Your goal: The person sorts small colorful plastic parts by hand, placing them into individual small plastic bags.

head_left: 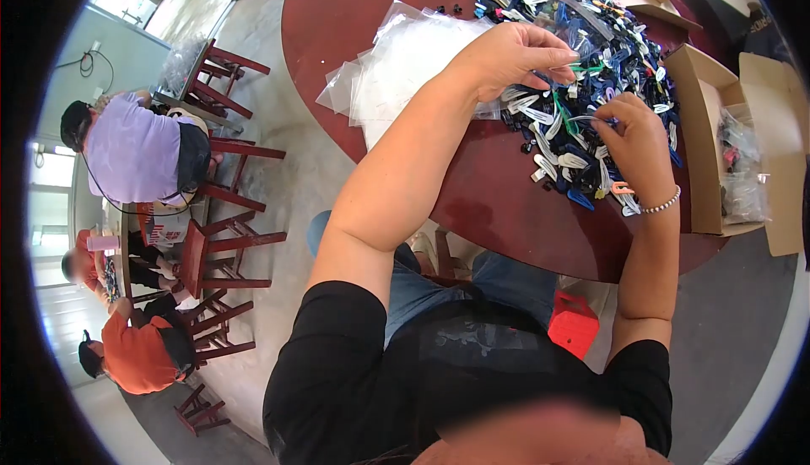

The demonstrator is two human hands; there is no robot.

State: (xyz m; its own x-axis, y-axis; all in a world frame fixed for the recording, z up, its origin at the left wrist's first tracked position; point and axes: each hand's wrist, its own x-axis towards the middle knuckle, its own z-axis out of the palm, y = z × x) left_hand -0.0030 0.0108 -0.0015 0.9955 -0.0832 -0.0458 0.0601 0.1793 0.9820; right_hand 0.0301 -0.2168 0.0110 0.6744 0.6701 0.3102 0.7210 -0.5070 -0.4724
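A large heap of hair clips (548, 140), mostly dark blue, black and white with a few bright colours, covers part of the round table. Over its near left side, my left hand (527, 60) is closed in a pinch, and a green hair clip (588, 67) shows at its fingertips. My right hand (634, 132), a beaded bracelet at the wrist, pinches a slim dark hair clip (580, 118) between thumb and finger. Another green clip (564, 115) lies on the pile between the hands. Left of the heap, clear plastic bags (396, 64) are spread out, partly behind my left forearm.
The dark red tabletop (506, 186) curves in front of me. At the right stands an open cardboard box (704, 148) with bagged items (742, 186) inside. Other people, such as one in a lilac shirt (135, 157), sit at the left among wooden stools (196, 258).
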